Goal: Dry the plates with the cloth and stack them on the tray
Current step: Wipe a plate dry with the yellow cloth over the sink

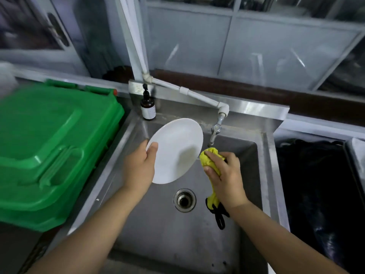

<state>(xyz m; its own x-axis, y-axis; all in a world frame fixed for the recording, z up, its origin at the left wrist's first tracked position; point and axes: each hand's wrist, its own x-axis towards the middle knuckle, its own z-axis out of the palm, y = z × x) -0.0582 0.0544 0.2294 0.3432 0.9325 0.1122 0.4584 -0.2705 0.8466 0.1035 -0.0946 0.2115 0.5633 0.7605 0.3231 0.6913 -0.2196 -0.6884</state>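
A white plate [176, 150] is gripped at its rim by the left hand [141, 167] over the sink [268, 155]; a yellow cloth [210, 159] is clenched in the right hand [225, 176], just beside the plate. The bottle [148, 105] label is unreadable.

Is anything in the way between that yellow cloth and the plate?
Nothing visible. The yellow cloth in the right hand sits right at the edge of the plate, which the left hand holds over the sink.

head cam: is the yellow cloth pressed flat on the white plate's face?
No: the right hand holds the bunched yellow cloth at the round white plate's right edge, while the left hand holds the plate tilted above the steel sink.
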